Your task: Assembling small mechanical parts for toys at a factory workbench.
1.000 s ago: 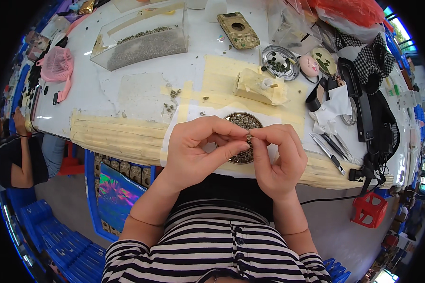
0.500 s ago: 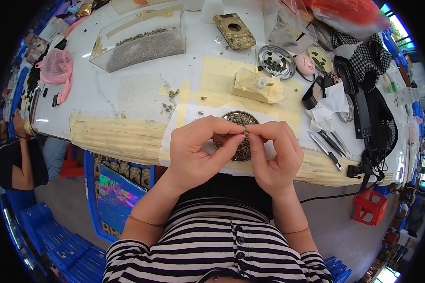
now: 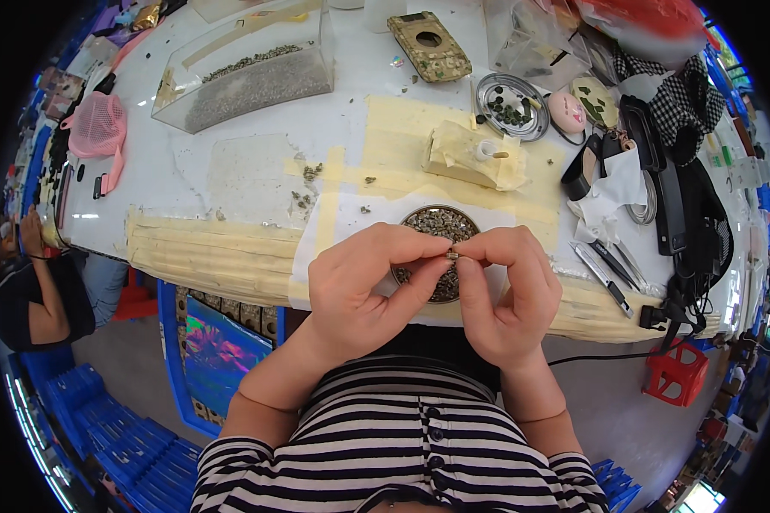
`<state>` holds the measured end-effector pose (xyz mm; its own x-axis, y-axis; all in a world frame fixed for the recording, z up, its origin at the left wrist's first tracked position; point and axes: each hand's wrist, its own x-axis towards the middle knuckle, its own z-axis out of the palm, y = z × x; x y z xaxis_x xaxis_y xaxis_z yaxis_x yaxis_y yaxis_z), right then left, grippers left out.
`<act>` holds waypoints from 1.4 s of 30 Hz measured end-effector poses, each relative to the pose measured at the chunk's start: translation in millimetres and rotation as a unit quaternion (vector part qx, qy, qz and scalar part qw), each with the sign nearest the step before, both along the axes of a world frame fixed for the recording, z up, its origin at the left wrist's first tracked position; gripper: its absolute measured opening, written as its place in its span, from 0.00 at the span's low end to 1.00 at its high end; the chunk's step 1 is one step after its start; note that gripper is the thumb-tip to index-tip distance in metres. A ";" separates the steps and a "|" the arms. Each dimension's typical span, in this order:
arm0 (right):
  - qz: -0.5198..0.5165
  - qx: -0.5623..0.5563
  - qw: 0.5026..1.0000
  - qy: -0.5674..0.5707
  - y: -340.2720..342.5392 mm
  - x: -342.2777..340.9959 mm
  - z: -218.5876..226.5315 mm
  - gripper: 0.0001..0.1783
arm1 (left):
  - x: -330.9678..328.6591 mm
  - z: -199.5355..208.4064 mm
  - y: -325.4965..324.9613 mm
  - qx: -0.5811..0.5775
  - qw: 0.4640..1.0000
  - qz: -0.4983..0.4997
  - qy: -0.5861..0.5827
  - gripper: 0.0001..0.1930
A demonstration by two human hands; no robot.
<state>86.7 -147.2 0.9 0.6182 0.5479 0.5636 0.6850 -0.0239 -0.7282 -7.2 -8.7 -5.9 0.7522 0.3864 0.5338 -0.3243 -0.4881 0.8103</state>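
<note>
Left grip [image 3: 351, 288], right grip [image 3: 517, 299] — tiny piece [image 3: 453, 255] between, perhaps metal.

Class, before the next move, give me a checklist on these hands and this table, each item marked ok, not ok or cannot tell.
1. Left hand pinching the piece: ok, between thumb and forefinger.
2. Right hand at the same piece: ok, fingertips meeting the left's.
3. Dish below the hands: ok, filled with small bits.
4. No stray bits on the table: not ok, some lie left of the dish.
5. Tools clear of the hands: ok, lying to the right.
6. Piece undamaged: cannot tell, too small.
</note>
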 end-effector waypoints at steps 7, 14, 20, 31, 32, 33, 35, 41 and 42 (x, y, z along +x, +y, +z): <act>0.018 -0.010 0.999 0.044 -1.6 2.7 3.1 0.06 | 2.2 0.7 -0.5 0.091 0.995 0.026 -0.030 0.13; 0.028 -0.003 0.998 0.052 -0.7 3.9 3.3 0.05 | 2.4 6.5 3.6 0.066 0.998 0.007 -0.007 0.11; 0.031 -0.015 0.999 0.029 0.4 5.0 1.8 0.06 | 2.4 7.4 4.8 0.027 0.999 -0.019 0.004 0.10; 0.015 0.002 1.000 -0.005 -1.5 3.6 4.0 0.10 | 3.8 11.5 6.3 0.024 1.000 -0.002 0.002 0.10; 0.014 0.000 1.000 -0.009 -1.7 4.7 4.9 0.10 | 4.0 12.9 6.4 0.035 0.999 0.003 0.001 0.10; 0.001 -0.002 1.000 -0.019 -2.1 6.7 7.3 0.10 | 3.5 14.5 6.3 0.046 0.999 0.007 0.000 0.10; -0.027 -0.009 0.999 -0.036 -4.3 10.6 15.6 0.11 | 5.9 18.3 8.5 0.071 0.997 0.018 -0.006 0.11; -0.132 -0.071 0.972 -0.179 5.3 47.1 39.6 0.11 | 17.4 24.4 15.1 0.105 0.993 0.051 -0.025 0.11; -0.143 -0.080 0.970 -0.179 8.0 49.7 39.9 0.09 | 18.7 20.4 15.5 0.094 0.994 0.053 -0.028 0.10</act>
